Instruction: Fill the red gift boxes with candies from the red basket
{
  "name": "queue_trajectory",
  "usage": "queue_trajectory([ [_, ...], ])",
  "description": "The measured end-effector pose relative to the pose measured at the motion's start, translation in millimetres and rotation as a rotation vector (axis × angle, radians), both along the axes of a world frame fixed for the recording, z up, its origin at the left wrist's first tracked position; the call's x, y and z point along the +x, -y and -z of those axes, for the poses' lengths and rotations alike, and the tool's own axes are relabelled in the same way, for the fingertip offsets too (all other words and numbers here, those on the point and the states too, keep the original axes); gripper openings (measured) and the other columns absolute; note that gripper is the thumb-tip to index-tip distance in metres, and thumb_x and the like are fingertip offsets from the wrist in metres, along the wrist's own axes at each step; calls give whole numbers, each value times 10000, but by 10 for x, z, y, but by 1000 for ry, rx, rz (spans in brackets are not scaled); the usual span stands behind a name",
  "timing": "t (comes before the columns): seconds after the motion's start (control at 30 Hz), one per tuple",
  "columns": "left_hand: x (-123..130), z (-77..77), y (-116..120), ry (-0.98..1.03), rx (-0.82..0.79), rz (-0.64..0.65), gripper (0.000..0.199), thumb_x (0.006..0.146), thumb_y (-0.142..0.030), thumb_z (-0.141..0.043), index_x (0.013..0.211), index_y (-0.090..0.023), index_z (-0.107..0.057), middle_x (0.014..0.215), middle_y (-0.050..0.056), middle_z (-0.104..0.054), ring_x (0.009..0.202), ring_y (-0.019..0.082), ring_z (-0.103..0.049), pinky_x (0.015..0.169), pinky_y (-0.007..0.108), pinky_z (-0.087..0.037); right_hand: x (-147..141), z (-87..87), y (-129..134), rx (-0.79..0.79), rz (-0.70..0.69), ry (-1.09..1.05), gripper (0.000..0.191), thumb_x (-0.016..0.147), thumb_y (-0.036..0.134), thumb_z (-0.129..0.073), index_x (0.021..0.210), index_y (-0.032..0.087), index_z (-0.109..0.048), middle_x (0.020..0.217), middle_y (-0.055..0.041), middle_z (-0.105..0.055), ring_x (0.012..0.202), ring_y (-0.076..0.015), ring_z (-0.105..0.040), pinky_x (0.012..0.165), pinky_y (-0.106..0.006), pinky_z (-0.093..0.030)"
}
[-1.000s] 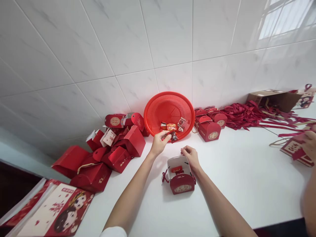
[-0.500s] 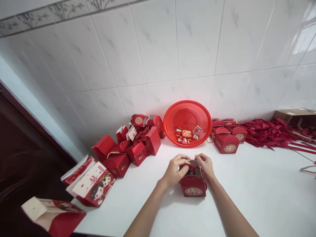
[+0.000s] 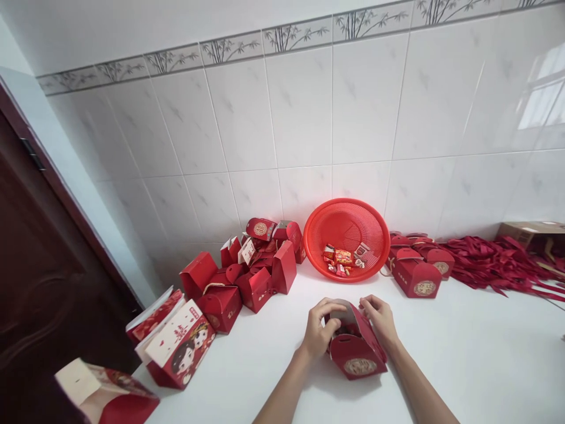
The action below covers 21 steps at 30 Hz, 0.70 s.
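Note:
A small red box with a gold emblem on its front stands on the white table, its top partly open and dark contents inside. My left hand is at its left side, thumb and fingers curled round the raised left flap. On the right, my right hand has its fingers closed at the top edge of the right flap, which leans inward. Behind the box, a red plastic basket leans against the wall with several wrapped sweets in it.
Several red boxes cluster at the left, beside printed gift boxes and an open box. More red boxes, red ribbons and a cardboard box line the wall at right.
The view has tilted up. The box has turned slightly, and its right flap now leans inward over the opening. The red item by my left fingers no longer shows.

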<state>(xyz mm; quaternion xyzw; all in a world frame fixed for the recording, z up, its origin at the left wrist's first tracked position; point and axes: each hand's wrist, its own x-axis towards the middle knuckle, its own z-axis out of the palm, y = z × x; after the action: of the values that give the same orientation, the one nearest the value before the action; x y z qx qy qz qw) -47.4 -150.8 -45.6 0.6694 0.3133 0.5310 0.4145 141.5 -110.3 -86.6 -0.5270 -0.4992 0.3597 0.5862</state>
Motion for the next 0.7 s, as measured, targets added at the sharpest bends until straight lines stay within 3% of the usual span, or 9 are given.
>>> queue_trajectory([
  [0.3, -24, 17, 31, -19, 134, -57, 320, 763, -293, -531, 1009, -195, -711, 1036, 99, -708, 1015, 282, -627, 905, 408, -485, -5, -52, 82, -25, 2, -72, 417, 600, 578, -702, 565, 174, -606, 535, -38, -602, 475, -147, -498, 502, -284, -423],
  [0.43, -28, 54, 6, -5, 157, -103, 292, 823, -350, -527, 992, -194, -708, 1009, 98, -706, 990, 270, -630, 902, 405, -487, -29, -185, 215, -89, 111, -242, 453, 535, 596, -736, 640, 171, -621, 639, -66, -652, 474, -150, -527, 459, -283, -436],
  [0.57, -21, 99, -18, 28, 140, -115, 309, 864, -399, -528, 990, -185, -711, 1019, 102, -701, 1002, 267, -628, 913, 407, -484, 58, -125, 746, -49, 281, -196, 454, 607, 632, -697, 738, 199, -656, 804, -102, -702, 551, -187, -593, 554, -347, -526],
  [0.63, -17, 109, -19, 39, 130, -99, 335, 880, -433, -525, 1004, -186, -715, 1030, 102, -698, 1006, 268, -626, 919, 411, -483, 185, 58, 1124, -51, 299, -18, 401, 691, 636, -654, 812, 256, -695, 818, -95, -712, 618, -243, -638, 596, -399, -557],
  [0.7, -15, 103, -12, 38, 117, -82, 363, 896, -457, -516, 1037, -190, -717, 1049, 101, -693, 1023, 269, -622, 936, 413, -478, 376, 275, 1444, 7, 343, 196, 356, 646, 649, -665, 857, 367, -718, 787, -90, -709, 665, -324, -675, 528, -466, -559],
])
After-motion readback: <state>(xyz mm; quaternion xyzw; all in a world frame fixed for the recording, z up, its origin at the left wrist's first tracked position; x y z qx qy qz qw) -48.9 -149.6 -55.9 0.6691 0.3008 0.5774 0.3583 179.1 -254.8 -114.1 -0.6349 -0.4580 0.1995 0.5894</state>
